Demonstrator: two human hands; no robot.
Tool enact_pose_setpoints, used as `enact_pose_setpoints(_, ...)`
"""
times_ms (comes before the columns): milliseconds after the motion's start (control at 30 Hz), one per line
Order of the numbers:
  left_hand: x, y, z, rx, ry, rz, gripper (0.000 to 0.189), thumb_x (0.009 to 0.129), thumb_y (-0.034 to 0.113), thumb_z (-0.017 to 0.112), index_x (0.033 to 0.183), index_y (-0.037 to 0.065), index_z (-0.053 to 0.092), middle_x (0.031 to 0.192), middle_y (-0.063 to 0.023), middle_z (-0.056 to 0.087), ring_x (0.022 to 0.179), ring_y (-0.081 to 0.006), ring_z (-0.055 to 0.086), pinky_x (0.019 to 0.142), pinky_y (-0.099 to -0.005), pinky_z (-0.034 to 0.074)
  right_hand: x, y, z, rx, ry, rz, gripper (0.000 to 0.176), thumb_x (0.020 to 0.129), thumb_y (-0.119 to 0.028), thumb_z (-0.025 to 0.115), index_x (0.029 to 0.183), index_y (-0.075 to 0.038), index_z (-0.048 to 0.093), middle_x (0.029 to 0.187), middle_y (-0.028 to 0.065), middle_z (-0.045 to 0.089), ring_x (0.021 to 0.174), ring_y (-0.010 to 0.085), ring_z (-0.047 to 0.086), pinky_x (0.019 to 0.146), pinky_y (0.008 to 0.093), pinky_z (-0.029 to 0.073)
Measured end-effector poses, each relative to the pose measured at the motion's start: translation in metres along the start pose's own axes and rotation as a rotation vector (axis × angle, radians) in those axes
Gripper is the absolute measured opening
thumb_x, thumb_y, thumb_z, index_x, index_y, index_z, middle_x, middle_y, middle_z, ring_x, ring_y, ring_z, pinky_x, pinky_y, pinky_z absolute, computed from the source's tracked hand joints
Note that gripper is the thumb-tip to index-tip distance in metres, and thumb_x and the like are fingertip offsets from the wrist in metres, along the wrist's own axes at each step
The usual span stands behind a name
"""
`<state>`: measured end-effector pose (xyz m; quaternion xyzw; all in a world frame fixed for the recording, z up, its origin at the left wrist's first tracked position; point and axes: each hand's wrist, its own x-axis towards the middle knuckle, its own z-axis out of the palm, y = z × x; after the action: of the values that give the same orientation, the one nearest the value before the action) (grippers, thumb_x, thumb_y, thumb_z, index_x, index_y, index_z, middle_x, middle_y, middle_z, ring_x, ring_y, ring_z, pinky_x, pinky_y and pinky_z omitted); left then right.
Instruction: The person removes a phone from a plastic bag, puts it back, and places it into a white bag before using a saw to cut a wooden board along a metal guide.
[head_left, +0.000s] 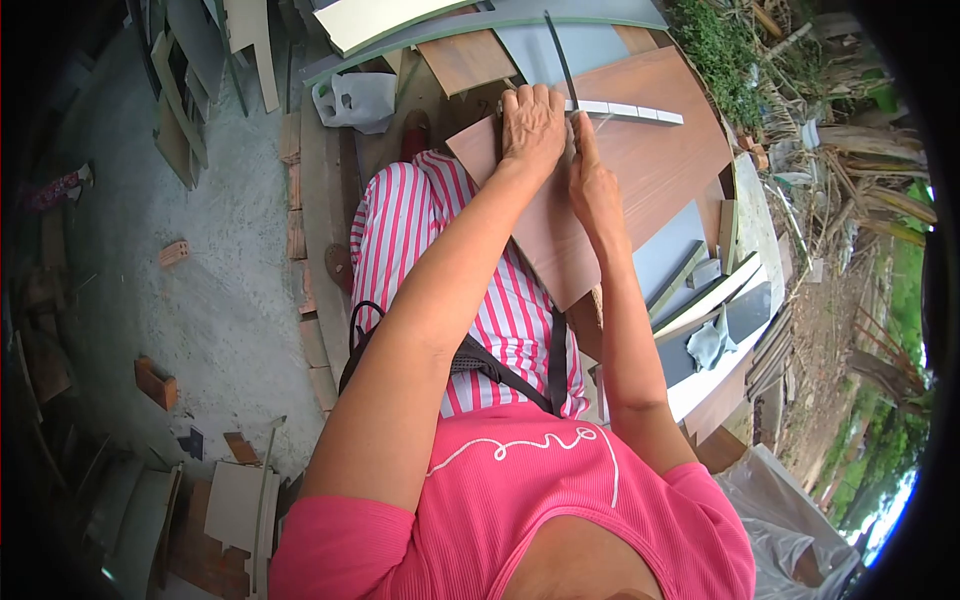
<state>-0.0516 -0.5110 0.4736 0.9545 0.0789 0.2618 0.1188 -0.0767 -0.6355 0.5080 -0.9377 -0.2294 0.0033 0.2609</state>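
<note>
My left hand (532, 128) is closed over the left end of a narrow white strip (630, 111) with several crosswise lines on it, pressing it down on a brown wood-grain board (650, 135). Just to the right, my right hand (596, 190) is closed with its index finger stretched forward. It grips a long, thin, dark blade-like tool (561, 58), which crosses the strip and points away from me. The handle is hidden in the palm. The brown board lies tilted partly over my lap.
Grey boards (540, 50) lie beneath the brown one. At right are offcuts (676, 278) and a crumpled grey-blue cloth or bag (711, 342). A white plastic bag (356, 101) sits at upper left. Bricks (174, 253) and stacked panels stand on the concrete floor (230, 300).
</note>
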Motion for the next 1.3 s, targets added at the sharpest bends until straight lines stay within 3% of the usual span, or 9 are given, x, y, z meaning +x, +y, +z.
enact_pose_setpoints(100,0.001,0.0,0.003,0.007,-0.021,-0.008,0.023,0.077,0.02,0.06,0.095,0.006,0.055,0.095,-0.0124,0.056,0.094,-0.0275,0.051,0.084,-0.0432,0.035,-0.048,0.001,-0.005,0.017,0.07,-0.095,0.064,0.088,-0.003,0.042,0.148,-0.015,0.022,0.095,0.028,0.064,0.081,0.0444,0.063,0.072,0.0513,0.048)
enact_pose_setpoints(300,0.0,0.0,-0.003,-0.022,-0.031,0.019,0.025,0.076,0.02,0.061,0.096,0.006,0.057,0.096,-0.0118,0.056,0.094,-0.0271,0.051,0.084,-0.0423,0.035,-0.128,-0.006,-0.027,-0.01,-0.054,0.083,0.069,0.086,-0.001,0.043,0.149,-0.015,0.018,0.096,0.0286,0.063,0.081,0.0446,0.063,0.068,0.0512,0.048)
enact_pose_setpoints(400,0.001,-0.001,-0.006,-0.002,-0.079,0.02,0.025,0.08,0.02,0.057,0.1,0.006,0.059,0.098,-0.0102,0.056,0.095,-0.0249,0.049,0.085,-0.0415,0.034,-0.127,-0.006,-0.03,-0.023,-0.151,0.189,0.069,0.086,0.0,0.043,0.149,-0.015,0.017,0.091,0.029,0.063,0.079,0.0444,0.063,0.067,0.0509,0.048)
enact_pose_setpoints(500,-0.002,-0.001,-0.003,0.009,-0.054,0.024,0.023,0.08,0.018,0.056,0.1,0.006,0.058,0.097,-0.0106,0.056,0.095,-0.0254,0.05,0.085,-0.0415,0.034,-0.084,-0.001,-0.019,-0.053,-0.041,0.029,0.066,0.087,-0.002,0.044,0.148,-0.014,0.021,0.083,0.0278,0.064,0.076,0.0439,0.063,0.066,0.0514,0.048)
enact_pose_setpoints(700,0.001,-0.002,-0.006,-0.022,-0.039,-0.007,0.026,0.075,0.02,0.062,0.096,0.006,0.056,0.096,-0.0122,0.056,0.095,-0.0279,0.052,0.083,-0.0417,0.036,0.008,-0.003,-0.002,-0.022,-0.022,0.007,0.066,0.088,-0.004,0.044,0.148,-0.014,0.019,0.091,0.0289,0.064,0.08,0.0448,0.062,0.071,0.053,0.047)
enact_pose_setpoints(1033,0.0,-0.003,0.0,-0.021,-0.034,0.013,0.024,0.075,0.019,0.061,0.096,0.006,0.057,0.096,-0.012,0.056,0.095,-0.0275,0.051,0.084,-0.0421,0.035,-0.13,-0.003,-0.024,0.017,-0.069,0.061,0.068,0.086,0.0,0.043,0.148,-0.015,0.019,0.106,0.0265,0.062,0.083,0.0431,0.063,0.07,0.0505,0.05)
enact_pose_setpoints(1200,0.0,-0.005,-0.003,-0.001,-0.037,0.036,0.025,0.076,0.02,0.061,0.096,0.007,0.058,0.096,-0.0118,0.056,0.095,-0.0277,0.051,0.084,-0.0422,0.035,-0.121,-0.014,-0.033,-0.021,-0.103,0.094,0.07,0.085,0.001,0.044,0.149,-0.015,0.019,0.097,0.0269,0.064,0.078,0.0426,0.064,0.067,0.0501,0.05)
enact_pose_setpoints(1267,0.0,-0.003,-0.005,-0.002,-0.006,0.034,0.024,0.076,0.02,0.061,0.096,0.007,0.058,0.095,-0.0114,0.057,0.094,-0.028,0.052,0.084,-0.042,0.036,-0.088,-0.02,-0.033,-0.051,-0.284,0.274,0.06,0.093,-0.005,0.038,0.148,-0.017,0.019,0.132,0.0196,0.051,0.104,0.0435,0.058,0.088,0.0476,0.048)
enact_pose_setpoints(1300,0.001,-0.003,-0.004,-0.002,0.005,0.033,0.024,0.076,0.02,0.061,0.096,0.007,0.058,0.094,-0.0112,0.057,0.094,-0.0281,0.052,0.083,-0.0418,0.037,-0.074,-0.014,-0.024,-0.02,-0.183,0.182,0.06,0.092,-0.006,0.039,0.148,-0.017,0.02,0.123,0.0235,0.056,0.101,0.045,0.059,0.086,0.0492,0.047)
